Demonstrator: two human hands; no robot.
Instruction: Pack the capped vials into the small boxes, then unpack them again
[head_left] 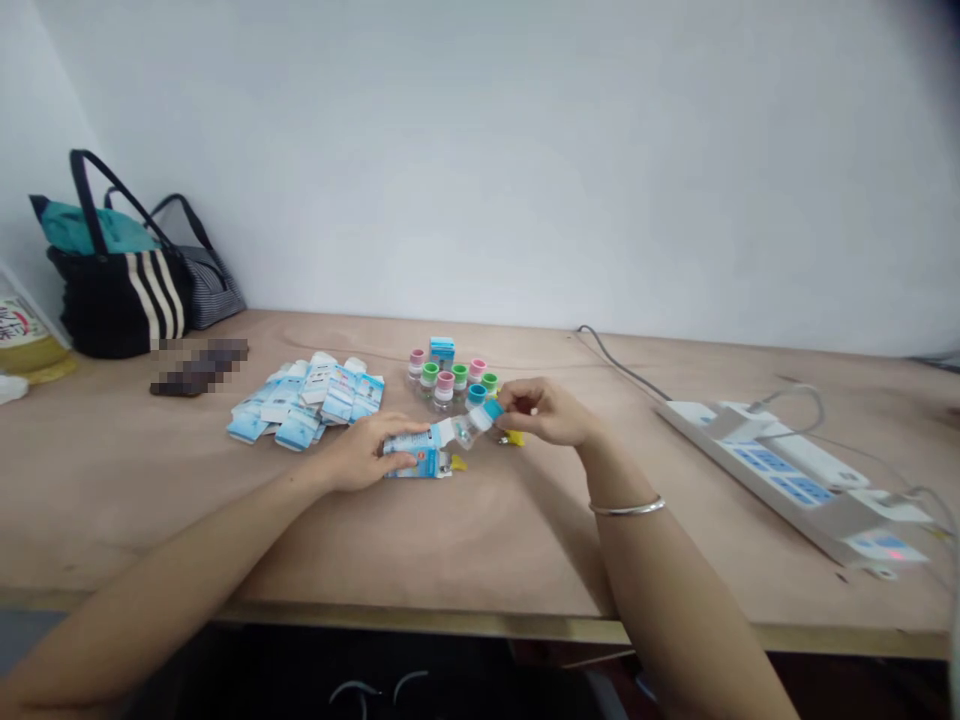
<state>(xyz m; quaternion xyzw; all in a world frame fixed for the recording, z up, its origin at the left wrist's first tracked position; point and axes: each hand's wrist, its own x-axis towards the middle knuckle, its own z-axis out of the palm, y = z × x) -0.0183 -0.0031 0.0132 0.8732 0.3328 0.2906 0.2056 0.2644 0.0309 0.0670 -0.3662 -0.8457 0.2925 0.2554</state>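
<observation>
My left hand [367, 452] is closed around a small blue-and-white carton [421, 458] that lies on its side, its open end facing right. In my right hand [544, 412] a clear little bottle [468, 428] with a blue cap is pinched by the cap. The bottle is tilted, its base at the mouth of the carton. Small yellow pieces [458, 463] lie by the carton's open end and under my right hand. Just behind stand several clear bottles with pink, green and blue caps [445, 382], beside an upright blue carton [442, 351].
Flattened blue-and-white cartons [307, 400] are heaped on the left of the wooden table [465, 560]. A dark, partly blurred object [201, 368] and bags [124, 300] sit farther left. On the right lies a power strip [780, 475] with plugs and cables.
</observation>
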